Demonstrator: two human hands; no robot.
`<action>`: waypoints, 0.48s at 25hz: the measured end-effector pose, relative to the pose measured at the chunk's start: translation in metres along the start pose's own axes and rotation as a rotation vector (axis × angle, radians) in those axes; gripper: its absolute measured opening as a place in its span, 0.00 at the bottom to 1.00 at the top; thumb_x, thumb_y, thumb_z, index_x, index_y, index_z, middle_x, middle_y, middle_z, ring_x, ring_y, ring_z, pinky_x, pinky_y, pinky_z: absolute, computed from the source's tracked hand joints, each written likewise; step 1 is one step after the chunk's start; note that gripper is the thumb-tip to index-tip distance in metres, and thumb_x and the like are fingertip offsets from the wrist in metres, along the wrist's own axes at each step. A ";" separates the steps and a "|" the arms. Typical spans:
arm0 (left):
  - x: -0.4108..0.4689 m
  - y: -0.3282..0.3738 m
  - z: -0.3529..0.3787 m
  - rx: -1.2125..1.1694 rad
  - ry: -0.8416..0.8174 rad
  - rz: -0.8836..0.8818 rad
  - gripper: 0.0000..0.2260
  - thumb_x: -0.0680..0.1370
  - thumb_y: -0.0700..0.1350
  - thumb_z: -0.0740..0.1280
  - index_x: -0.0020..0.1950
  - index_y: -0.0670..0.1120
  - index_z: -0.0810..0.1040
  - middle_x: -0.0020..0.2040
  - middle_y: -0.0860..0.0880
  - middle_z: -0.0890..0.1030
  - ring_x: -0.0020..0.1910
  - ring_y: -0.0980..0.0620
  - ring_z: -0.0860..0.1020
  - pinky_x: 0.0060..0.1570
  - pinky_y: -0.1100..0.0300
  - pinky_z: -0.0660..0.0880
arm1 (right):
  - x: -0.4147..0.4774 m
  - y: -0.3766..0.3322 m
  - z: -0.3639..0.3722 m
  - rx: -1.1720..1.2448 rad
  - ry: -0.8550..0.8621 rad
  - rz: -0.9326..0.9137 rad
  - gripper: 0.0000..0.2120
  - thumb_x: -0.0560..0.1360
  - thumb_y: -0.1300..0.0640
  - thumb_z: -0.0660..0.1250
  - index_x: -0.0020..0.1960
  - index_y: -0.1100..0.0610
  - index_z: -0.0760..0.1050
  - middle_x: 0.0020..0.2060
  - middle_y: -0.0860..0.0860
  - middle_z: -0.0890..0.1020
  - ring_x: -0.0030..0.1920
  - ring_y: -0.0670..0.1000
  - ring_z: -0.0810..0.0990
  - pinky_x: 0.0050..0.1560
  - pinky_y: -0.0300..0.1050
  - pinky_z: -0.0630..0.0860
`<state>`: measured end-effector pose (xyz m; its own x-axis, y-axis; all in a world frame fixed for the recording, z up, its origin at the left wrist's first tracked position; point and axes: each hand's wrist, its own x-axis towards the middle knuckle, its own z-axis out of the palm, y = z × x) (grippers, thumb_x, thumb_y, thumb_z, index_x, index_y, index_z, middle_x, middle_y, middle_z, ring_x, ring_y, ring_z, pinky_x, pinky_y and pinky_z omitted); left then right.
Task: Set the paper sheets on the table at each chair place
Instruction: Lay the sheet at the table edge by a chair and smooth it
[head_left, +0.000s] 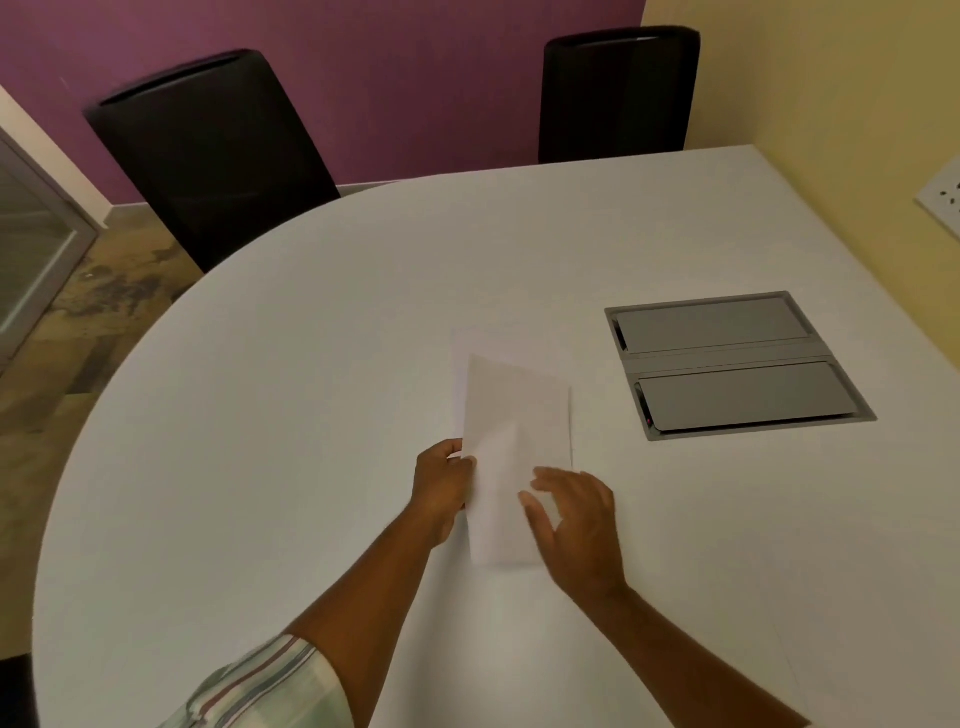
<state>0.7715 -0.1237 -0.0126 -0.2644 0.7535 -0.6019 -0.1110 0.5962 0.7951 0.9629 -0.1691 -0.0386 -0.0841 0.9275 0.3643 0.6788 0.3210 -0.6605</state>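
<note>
- Head view: the paper sheets (511, 415) are over the middle of the white table (260, 415), between the two hands, left of the grey cable box (737, 364) that is set flush into the top.
- The left hand (441, 493) pinches the left edge of the sheets, thumb on top. The right hand (576, 525) is open with spread fingers (540, 486), over the lower right part of the paper; I cannot tell if it presses the paper or only hovers.
- The sheets look a little fanned, with a paler edge showing behind the front one. I cannot count them.
- My judgement: the paper is very light, thin and floppy, so it bends if held by one corner only. On this smooth matte top a sheet will slide easily and is hard to lift when it lies flat. It is better to take one sheet at the edge, thumb above and fingers below, and to keep the rest pinched.
- Two black chairs stand on the far side: the left chair (218, 156) with a mesh-like back, and the right chair (618, 93). No sheet lies at their places yet.
- The table has a rounded edge and a plain surface; a striped sleeve (260, 691) covers the left upper arm.
</note>
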 end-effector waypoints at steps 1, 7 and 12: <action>-0.013 -0.004 -0.005 -0.004 -0.019 0.006 0.13 0.81 0.38 0.65 0.57 0.53 0.85 0.52 0.50 0.90 0.49 0.46 0.89 0.54 0.45 0.86 | 0.000 0.002 -0.010 -0.011 0.024 0.073 0.15 0.82 0.45 0.65 0.60 0.55 0.81 0.60 0.50 0.84 0.62 0.51 0.81 0.69 0.46 0.67; -0.076 -0.037 -0.040 -0.005 -0.084 0.028 0.11 0.85 0.42 0.66 0.62 0.52 0.85 0.55 0.51 0.89 0.55 0.46 0.88 0.58 0.49 0.82 | -0.007 0.016 -0.051 0.213 -0.100 0.661 0.25 0.83 0.52 0.66 0.77 0.60 0.67 0.70 0.58 0.78 0.70 0.60 0.76 0.68 0.53 0.74; -0.116 -0.059 -0.072 0.007 0.031 0.022 0.09 0.84 0.41 0.67 0.57 0.49 0.86 0.52 0.47 0.90 0.51 0.45 0.88 0.54 0.49 0.83 | -0.044 0.002 -0.048 0.357 -0.116 0.659 0.14 0.80 0.61 0.68 0.64 0.52 0.77 0.38 0.46 0.84 0.40 0.43 0.83 0.41 0.36 0.76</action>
<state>0.7397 -0.2659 0.0154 -0.2960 0.7576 -0.5818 -0.0980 0.5817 0.8074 1.0030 -0.2182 -0.0239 0.1675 0.9568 -0.2377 0.3393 -0.2823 -0.8973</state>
